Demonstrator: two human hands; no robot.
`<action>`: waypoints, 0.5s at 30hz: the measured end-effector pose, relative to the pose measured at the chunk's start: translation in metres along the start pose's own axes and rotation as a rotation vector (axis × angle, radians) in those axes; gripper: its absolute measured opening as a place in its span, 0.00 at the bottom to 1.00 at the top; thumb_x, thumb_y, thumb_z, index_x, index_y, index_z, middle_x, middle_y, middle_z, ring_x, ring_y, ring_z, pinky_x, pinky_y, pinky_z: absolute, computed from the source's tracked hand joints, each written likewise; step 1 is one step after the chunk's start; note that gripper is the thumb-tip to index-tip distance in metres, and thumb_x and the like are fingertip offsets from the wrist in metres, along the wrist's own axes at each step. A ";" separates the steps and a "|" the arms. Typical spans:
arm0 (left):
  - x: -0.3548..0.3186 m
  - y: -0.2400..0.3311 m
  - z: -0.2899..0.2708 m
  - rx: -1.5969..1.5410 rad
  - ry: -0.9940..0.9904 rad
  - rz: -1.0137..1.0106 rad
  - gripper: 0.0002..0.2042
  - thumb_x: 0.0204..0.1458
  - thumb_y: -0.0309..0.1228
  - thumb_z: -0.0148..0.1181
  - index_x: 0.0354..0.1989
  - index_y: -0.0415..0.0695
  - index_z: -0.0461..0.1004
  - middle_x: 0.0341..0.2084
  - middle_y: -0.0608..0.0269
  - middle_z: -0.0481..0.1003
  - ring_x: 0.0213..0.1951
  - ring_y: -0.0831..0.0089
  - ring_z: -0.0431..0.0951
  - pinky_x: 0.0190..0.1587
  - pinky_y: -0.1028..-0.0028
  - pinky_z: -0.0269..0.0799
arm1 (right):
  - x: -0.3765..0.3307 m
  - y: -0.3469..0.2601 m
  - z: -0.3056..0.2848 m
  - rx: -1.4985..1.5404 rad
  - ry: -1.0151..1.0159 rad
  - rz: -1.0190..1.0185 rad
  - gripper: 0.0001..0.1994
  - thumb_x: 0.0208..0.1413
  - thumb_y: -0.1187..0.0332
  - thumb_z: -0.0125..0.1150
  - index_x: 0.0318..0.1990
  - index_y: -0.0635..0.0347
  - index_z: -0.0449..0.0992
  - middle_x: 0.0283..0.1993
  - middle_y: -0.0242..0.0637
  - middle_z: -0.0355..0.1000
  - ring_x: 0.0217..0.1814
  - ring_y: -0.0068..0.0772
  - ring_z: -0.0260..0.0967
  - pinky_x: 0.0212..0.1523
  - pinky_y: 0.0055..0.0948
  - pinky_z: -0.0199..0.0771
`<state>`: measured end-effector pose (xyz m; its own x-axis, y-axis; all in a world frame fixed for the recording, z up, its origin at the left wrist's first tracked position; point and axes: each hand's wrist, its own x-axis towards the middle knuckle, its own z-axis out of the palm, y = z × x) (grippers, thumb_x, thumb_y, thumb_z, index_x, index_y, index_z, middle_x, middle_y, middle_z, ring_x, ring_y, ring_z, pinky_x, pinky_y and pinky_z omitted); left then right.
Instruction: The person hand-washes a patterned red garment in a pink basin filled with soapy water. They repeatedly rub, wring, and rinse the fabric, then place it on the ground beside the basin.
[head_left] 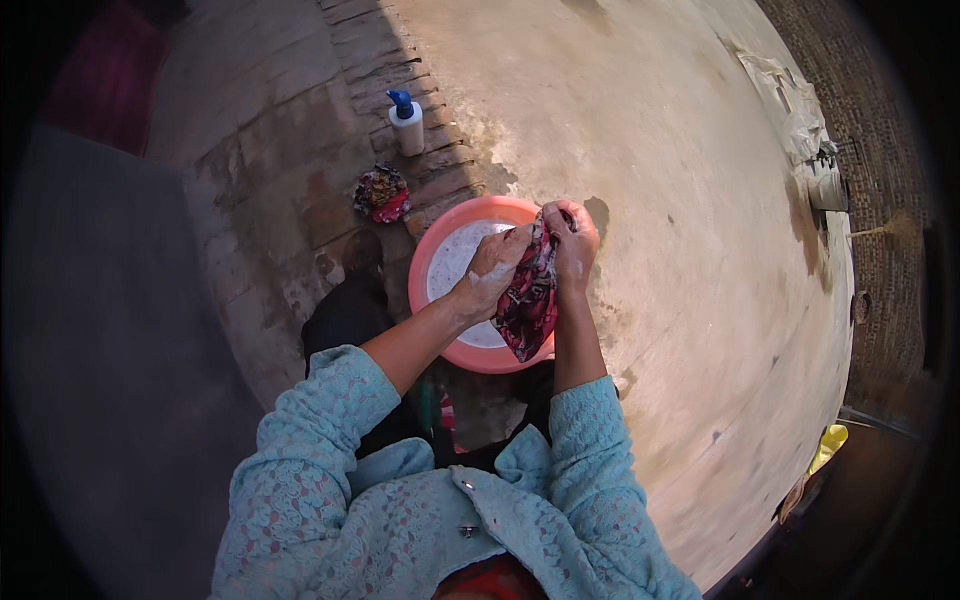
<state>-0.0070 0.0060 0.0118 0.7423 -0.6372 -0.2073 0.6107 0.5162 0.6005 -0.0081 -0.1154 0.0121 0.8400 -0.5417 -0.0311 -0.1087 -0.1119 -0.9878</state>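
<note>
A wet cloth (527,310) with a dark red and black pattern hangs from my two hands over a pink basin (425,250). My left hand (495,268), with suds on its back, grips the cloth from the left. On the other side my right hand (573,240) has its fingers curled round the cloth's upper end. Soapy water (455,262) with white foam lies in the basin. The cloth's lower end reaches down across the basin's near right part and hides some of the rim.
Beyond the basin stands a white pump bottle (408,132) with a blue top. A crumpled patterned cloth (382,193) lies on the bricks left of the basin. At the far right, a pale bucket (828,190) and plastic sheeting (785,105) rest near a brick wall (850,60).
</note>
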 end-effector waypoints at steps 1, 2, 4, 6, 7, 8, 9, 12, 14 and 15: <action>0.002 -0.003 -0.003 0.077 0.107 0.021 0.14 0.61 0.39 0.44 0.44 0.42 0.69 0.37 0.66 0.72 0.38 0.80 0.72 0.43 0.77 0.70 | 0.002 -0.003 0.001 0.037 -0.031 0.101 0.05 0.54 0.70 0.56 0.37 0.60 0.70 0.28 0.40 0.67 0.30 0.40 0.65 0.32 0.33 0.67; 0.005 -0.004 -0.006 0.154 0.214 0.043 0.14 0.61 0.39 0.44 0.43 0.42 0.70 0.36 0.66 0.72 0.37 0.80 0.72 0.41 0.77 0.70 | -0.005 -0.003 0.008 -0.027 0.018 -0.009 0.05 0.54 0.70 0.56 0.36 0.60 0.70 0.28 0.40 0.67 0.30 0.40 0.65 0.33 0.33 0.66; 0.016 0.004 -0.020 0.078 0.194 0.128 0.11 0.60 0.39 0.47 0.37 0.44 0.69 0.30 0.68 0.71 0.32 0.81 0.72 0.35 0.78 0.71 | -0.036 -0.009 0.031 -0.156 0.099 -0.232 0.05 0.54 0.71 0.56 0.35 0.60 0.70 0.28 0.39 0.66 0.31 0.41 0.64 0.33 0.35 0.65; 0.020 0.016 -0.039 -0.093 0.137 -0.010 0.08 0.58 0.37 0.50 0.31 0.47 0.66 0.24 0.71 0.67 0.28 0.82 0.70 0.31 0.78 0.71 | -0.069 -0.027 0.041 -0.376 0.009 -0.540 0.05 0.52 0.71 0.57 0.34 0.59 0.69 0.29 0.40 0.65 0.31 0.44 0.63 0.33 0.38 0.63; 0.014 0.030 -0.015 -0.125 0.204 -0.031 0.10 0.57 0.38 0.50 0.29 0.47 0.66 0.23 0.71 0.67 0.25 0.82 0.69 0.27 0.78 0.69 | -0.079 -0.027 0.040 -0.403 -0.089 -0.677 0.07 0.51 0.73 0.59 0.35 0.58 0.67 0.31 0.39 0.66 0.33 0.41 0.65 0.36 0.34 0.64; 0.009 0.032 -0.009 -0.082 0.218 -0.024 0.11 0.58 0.39 0.50 0.28 0.46 0.66 0.23 0.71 0.67 0.24 0.81 0.70 0.26 0.78 0.69 | -0.084 -0.023 0.043 -0.458 -0.106 -0.777 0.09 0.49 0.72 0.61 0.35 0.58 0.67 0.31 0.39 0.67 0.31 0.42 0.65 0.33 0.36 0.65; 0.004 0.035 -0.002 -0.039 0.235 -0.014 0.11 0.58 0.40 0.49 0.28 0.46 0.66 0.23 0.71 0.67 0.23 0.81 0.70 0.25 0.78 0.69 | -0.076 -0.021 0.041 -0.417 -0.113 -0.760 0.08 0.50 0.72 0.61 0.35 0.58 0.67 0.30 0.38 0.68 0.30 0.42 0.66 0.32 0.36 0.66; 0.003 0.019 -0.021 -0.017 0.144 -0.029 0.11 0.61 0.37 0.44 0.37 0.43 0.70 0.30 0.70 0.71 0.32 0.80 0.73 0.33 0.78 0.72 | -0.041 -0.023 0.035 -0.298 0.049 -0.472 0.08 0.54 0.68 0.59 0.36 0.60 0.68 0.29 0.34 0.69 0.30 0.29 0.66 0.31 0.26 0.67; 0.001 0.020 0.000 -0.048 0.076 -0.040 0.13 0.61 0.38 0.44 0.41 0.42 0.71 0.35 0.67 0.74 0.35 0.79 0.74 0.37 0.75 0.74 | -0.002 -0.001 0.005 0.000 0.012 -0.006 0.07 0.56 0.68 0.56 0.37 0.60 0.68 0.30 0.29 0.69 0.31 0.24 0.65 0.34 0.24 0.67; 0.005 0.018 0.001 -0.099 0.076 -0.091 0.14 0.60 0.39 0.45 0.41 0.42 0.71 0.36 0.65 0.74 0.36 0.78 0.75 0.38 0.75 0.74 | 0.011 0.019 -0.011 0.293 -0.059 0.200 0.07 0.57 0.68 0.56 0.38 0.60 0.69 0.32 0.31 0.70 0.32 0.26 0.66 0.35 0.25 0.68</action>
<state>0.0072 0.0118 0.0224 0.6990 -0.6409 -0.3172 0.6979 0.5146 0.4982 -0.0068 -0.1331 -0.0050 0.8480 -0.4784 -0.2282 -0.1241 0.2392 -0.9630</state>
